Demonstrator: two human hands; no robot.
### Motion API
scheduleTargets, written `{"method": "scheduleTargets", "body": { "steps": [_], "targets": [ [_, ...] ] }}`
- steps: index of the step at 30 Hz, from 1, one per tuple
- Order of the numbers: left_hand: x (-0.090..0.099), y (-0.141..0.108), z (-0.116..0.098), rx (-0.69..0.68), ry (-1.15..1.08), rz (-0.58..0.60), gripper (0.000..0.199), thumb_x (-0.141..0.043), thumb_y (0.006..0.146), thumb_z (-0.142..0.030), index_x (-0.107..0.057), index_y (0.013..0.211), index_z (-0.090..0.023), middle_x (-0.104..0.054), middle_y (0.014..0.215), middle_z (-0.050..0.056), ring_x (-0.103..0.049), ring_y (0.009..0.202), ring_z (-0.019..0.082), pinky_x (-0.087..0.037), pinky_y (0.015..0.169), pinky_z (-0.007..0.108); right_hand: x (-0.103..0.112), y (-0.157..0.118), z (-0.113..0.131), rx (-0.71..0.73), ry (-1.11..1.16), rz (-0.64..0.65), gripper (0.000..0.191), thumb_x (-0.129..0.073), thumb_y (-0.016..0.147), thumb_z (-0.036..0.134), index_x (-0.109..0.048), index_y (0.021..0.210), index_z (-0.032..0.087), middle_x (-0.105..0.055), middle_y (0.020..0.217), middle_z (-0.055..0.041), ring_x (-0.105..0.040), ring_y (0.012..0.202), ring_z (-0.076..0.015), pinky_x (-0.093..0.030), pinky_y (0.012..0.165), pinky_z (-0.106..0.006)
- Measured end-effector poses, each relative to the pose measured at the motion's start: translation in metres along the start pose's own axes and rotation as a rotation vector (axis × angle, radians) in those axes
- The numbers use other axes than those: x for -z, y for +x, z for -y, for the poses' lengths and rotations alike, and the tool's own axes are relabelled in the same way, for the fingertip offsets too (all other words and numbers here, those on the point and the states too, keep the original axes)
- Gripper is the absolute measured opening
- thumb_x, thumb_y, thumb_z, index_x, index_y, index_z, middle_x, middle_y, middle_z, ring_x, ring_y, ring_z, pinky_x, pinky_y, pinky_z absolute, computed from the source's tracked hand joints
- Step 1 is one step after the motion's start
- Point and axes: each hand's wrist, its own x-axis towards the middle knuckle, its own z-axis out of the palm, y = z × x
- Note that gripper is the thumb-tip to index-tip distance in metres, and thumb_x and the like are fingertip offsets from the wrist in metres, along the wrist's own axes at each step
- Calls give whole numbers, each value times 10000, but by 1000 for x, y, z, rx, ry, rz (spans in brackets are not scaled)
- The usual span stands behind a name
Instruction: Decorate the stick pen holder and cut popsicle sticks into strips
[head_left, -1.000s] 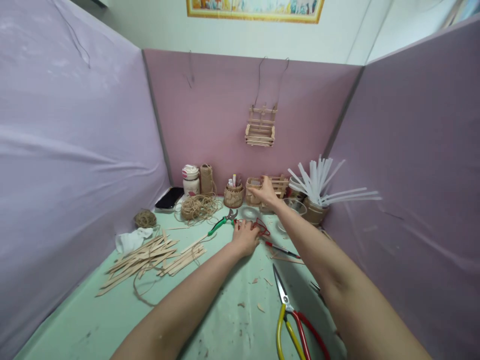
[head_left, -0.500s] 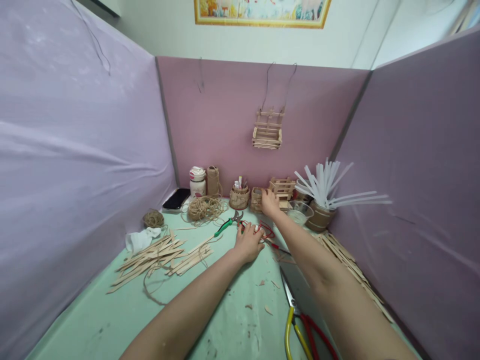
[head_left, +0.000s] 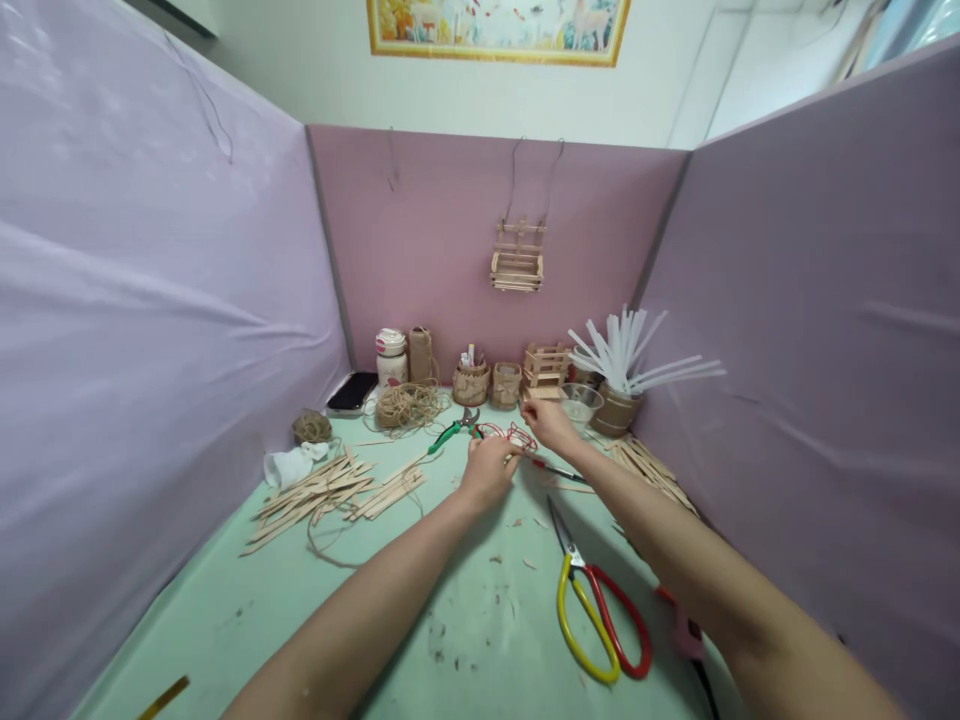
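Observation:
My left hand [head_left: 491, 468] rests low over the middle of the table with its fingers bent together, and what they hold, if anything, is hidden. Just beyond it lie a tangle of red cord [head_left: 519, 434] and green-handled pruning shears [head_left: 451, 430]. A red-and-black tool [head_left: 559, 470] lies right of its fingertips. My right hand [head_left: 551, 424] is curled closed in front of a small wooden stick rack [head_left: 546, 368]; anything inside it cannot be made out. Close by are a small twine-trimmed pot [head_left: 506, 385] and a clear bowl [head_left: 580, 405].
Large scissors [head_left: 574, 565] with yellow and red handles lie in front, near a pink tool [head_left: 686, 632] with a black cable. Wooden strips [head_left: 315, 492] and a twine ball [head_left: 409, 405] are at left. White glue sticks [head_left: 622, 350] fan out at right. A stick basket [head_left: 517, 262] hangs behind.
My right hand has drawn back from the small pot and is now closed, a little nearer me. My left hand's fingers have curled in from lying spread. The view has shifted.

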Motion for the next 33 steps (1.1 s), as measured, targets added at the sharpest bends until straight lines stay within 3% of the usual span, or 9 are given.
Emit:
{"method": "scheduleTargets", "body": {
  "steps": [4,6,9,13,17,22,28,30,33],
  "targets": [
    [11,-20,-10,109,-219,-19,227,-564,810,-290,-731,872,-149,-733,895,81,-647,848,198,-477,770,311,14,-55,28,-11,198,22,219,-563,908,331,-621,995,140,-652,958,-40,-630,812,-156,-528,737,-343],
    [17,-38,-12,157,-304,-23,266,-583,792,-341,-731,877,-137,-734,870,76,-648,826,194,-483,738,295,20,-84,46,-2,311,8,176,-549,895,299,-648,894,153,-675,853,-32,-627,775,-154,-506,728,-311],
    [26,-75,-15,207,-381,-20,275,-628,744,-377,-733,838,-141,-732,828,60,-642,803,188,-482,725,280,25,-130,70,13,468,0,148,-559,835,282,-669,875,191,-702,863,-24,-630,788,-160,-479,724,-272],
    [37,-126,-23,220,-401,-8,241,-664,701,-382,-721,725,-149,-710,713,38,-628,717,181,-470,678,269,17,-189,94,-4,583,35,130,-566,784,277,-669,766,200,-677,720,-10,-600,674,-167,-449,622,-266],
    [44,-170,-29,170,-320,-33,141,-650,722,-305,-711,680,-185,-706,731,16,-626,755,175,-448,742,267,-2,-231,107,-36,620,48,180,-564,806,346,-629,710,208,-623,655,-10,-548,621,-172,-425,589,-278],
    [49,-206,-24,74,-212,-13,143,-593,779,-241,-705,695,-210,-694,741,7,-614,757,158,-436,752,258,-13,-258,116,-29,637,154,175,-579,823,356,-572,717,218,-573,677,6,-513,638,-168,-396,590,-272],
    [65,-211,-28,-43,-277,97,130,-590,780,-223,-704,717,-219,-695,778,9,-616,778,151,-438,791,250,-5,-266,127,-64,841,375,199,-531,870,354,-500,729,218,-443,633,49,-418,605,-134,-336,563,-245],
    [72,-207,-28,-10,-320,92,132,-589,779,-250,-700,717,-214,-701,787,15,-621,786,159,-446,792,254,-1,-266,128,-90,927,361,203,-526,880,358,-495,738,217,-439,620,49,-419,604,-133,-330,572,-249],
    [87,-196,-20,151,-310,-82,162,-573,783,-300,-688,725,-201,-711,793,28,-628,791,179,-459,758,267,12,-266,120,-150,1136,216,210,-554,872,378,-496,749,217,-474,671,35,-435,600,-127,-337,577,-255]
  ]
}}
